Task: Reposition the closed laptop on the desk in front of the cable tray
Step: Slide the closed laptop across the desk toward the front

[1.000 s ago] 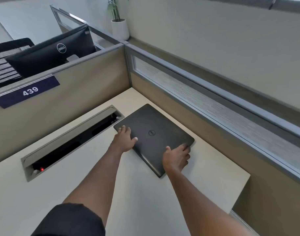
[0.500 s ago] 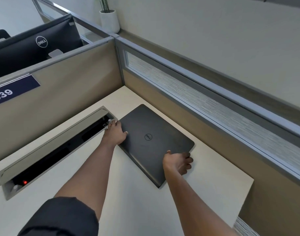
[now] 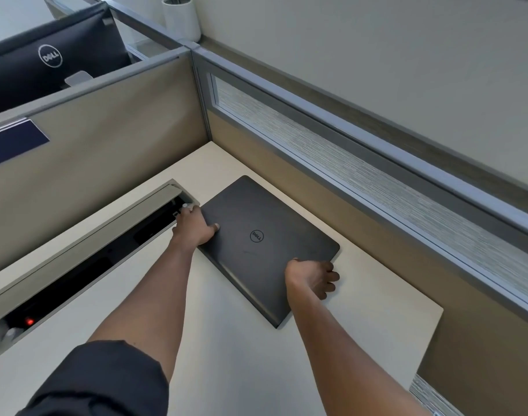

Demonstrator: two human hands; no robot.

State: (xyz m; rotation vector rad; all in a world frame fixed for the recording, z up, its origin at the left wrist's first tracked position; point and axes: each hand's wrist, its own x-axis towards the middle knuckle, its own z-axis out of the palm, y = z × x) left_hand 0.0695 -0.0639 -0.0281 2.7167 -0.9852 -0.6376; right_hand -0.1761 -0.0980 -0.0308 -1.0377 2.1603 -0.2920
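Observation:
A closed black laptop (image 3: 265,235) with a round logo lies flat on the pale desk (image 3: 232,349), turned at an angle near the far right corner. My left hand (image 3: 195,226) grips its left corner, thumb on the lid, right beside the end of the open cable tray (image 3: 85,256). Along the laptop's right edge my right hand (image 3: 312,276) holds on, fingers curled under and around the edge. The tray is a long recessed slot with a raised grey flap and a red light inside, left of the laptop.
Beige partition walls (image 3: 112,151) close the desk at the back and right, the right one with a frosted glass strip (image 3: 361,175). A black monitor (image 3: 46,61) and a white plant pot (image 3: 181,18) stand beyond the partition. The desk's right edge ends near the partition.
My left hand slid from the lid to the laptop's left corner by the tray. My right hand shifted onto the right edge and curled around it. The laptop itself has barely moved.

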